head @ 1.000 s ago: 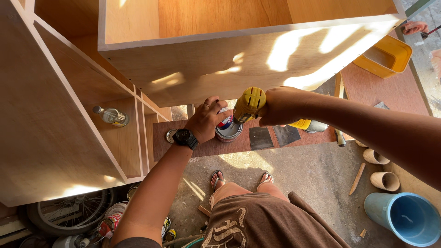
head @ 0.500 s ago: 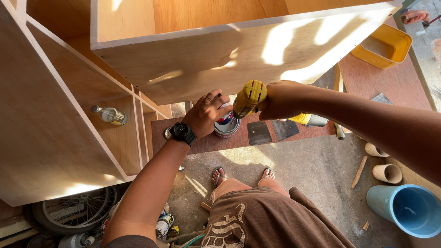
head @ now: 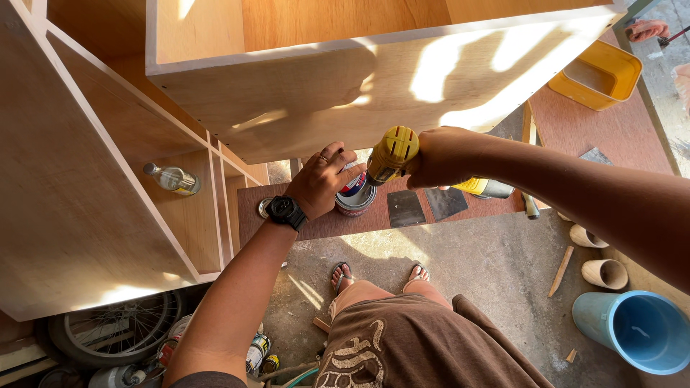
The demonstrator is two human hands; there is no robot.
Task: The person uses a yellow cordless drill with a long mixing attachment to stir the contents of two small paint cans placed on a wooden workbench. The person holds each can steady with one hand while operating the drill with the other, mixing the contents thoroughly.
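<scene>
Drill at the wooden cabinet's lower edge

The right hand (head: 438, 156) grips a yellow drill (head: 392, 153); just beside it, the left hand (head: 325, 179) pinches something too small to tell, against the wooden cabinet (head: 302, 93).

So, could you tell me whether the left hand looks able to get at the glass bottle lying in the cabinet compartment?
Probably yes. The left hand rests by the tin can, holding nothing visible, and the glass bottle lies in an open-fronted compartment to its left, with only the thin plywood divider to reach around.

Cabinet box (head: 374, 79) is smooth, matt plywood with pale raw edges. Yellow drill (head: 392, 152) looks like hard ribbed plastic. Tin can (head: 355, 195) is shiny metal, floor (head: 474, 266) rough concrete.
</scene>
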